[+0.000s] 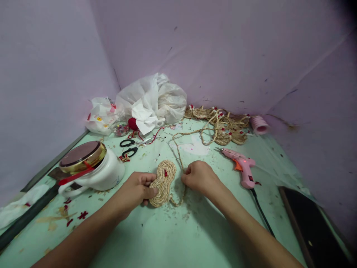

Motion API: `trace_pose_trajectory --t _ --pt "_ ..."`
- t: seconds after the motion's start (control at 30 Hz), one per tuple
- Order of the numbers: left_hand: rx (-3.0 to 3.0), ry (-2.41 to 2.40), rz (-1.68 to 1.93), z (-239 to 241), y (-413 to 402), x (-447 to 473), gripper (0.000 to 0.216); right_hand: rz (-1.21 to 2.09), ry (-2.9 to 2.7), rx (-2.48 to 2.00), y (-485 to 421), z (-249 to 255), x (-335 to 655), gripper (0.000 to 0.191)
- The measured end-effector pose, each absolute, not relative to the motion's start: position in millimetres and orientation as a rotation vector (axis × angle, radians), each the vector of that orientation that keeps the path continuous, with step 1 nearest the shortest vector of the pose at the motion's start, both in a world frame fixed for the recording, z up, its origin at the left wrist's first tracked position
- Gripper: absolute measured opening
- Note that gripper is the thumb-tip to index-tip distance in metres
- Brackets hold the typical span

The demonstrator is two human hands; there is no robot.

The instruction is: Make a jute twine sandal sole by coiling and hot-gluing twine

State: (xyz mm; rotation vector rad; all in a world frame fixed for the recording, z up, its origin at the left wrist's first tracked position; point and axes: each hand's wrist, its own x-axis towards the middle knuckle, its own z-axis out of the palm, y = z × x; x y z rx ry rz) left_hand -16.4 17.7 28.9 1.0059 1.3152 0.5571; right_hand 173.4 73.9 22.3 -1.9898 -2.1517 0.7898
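A flat, peanut-shaped jute coil [163, 182] is seen just below the middle of the frame, laid on the pale green table [178, 234] between the two hands. Its lower left edge is gripped by the left hand [138, 190], with the thumb laid across the top of the weave and the fingers curled at the rim. Just to the right of the coil the right hand [200, 177] is held closed. The loose cord [179, 154] that runs off toward the upper middle of the frame is pinched at its fingertips (a slack loop of it is also seen under the coil's lower right edge). A pink glue gun [242, 166] is laid right of the right hand, apart from it. A white jar [106, 175] with a gold lid is placed left of the left hand, and black-handled scissors [129, 147] are found above it. A heap of jute pieces [223, 126] is piled at the back, right of centre.
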Motion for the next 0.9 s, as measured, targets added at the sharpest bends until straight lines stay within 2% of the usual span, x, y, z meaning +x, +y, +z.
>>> trace_pose_trajectory --t 0.1,0.2,0.37,0.53,0.67,0.8,0.9 --pt "1.040 1.333 0.486 29.3 18.7 -16.2 0.025 0.862 -1.990 -1.963 61.6 25.0 189.1 0.010" --pt "1.083 1.322 0.447 29.5 18.8 -14.0 0.020 1.122 -1.637 -1.705 41.1 24.4 210.2 0.003" --pt "1.242 1.422 0.451 20.1 15.1 -11.9 0.042 1.352 -1.141 -1.315 14.0 8.5 237.2 0.022" --pt "1.515 1.671 0.320 15.2 10.3 -10.9 0.040 1.408 -1.174 -1.286 18.6 -5.7 243.1 0.033" --pt "1.696 1.822 0.115 26.9 7.4 -6.2 0.041 1.047 -1.690 -1.671 30.3 0.1 245.6 0.010" --pt "1.796 1.870 -0.012 33.4 5.1 -4.4 0.037 0.429 -2.085 -2.275 26.4 15.0 246.4 0.021" --pt "1.822 1.857 -0.018 30.0 4.2 -6.1 0.030 0.029 -2.178 -2.373 14.7 30.8 242.6 0.021"
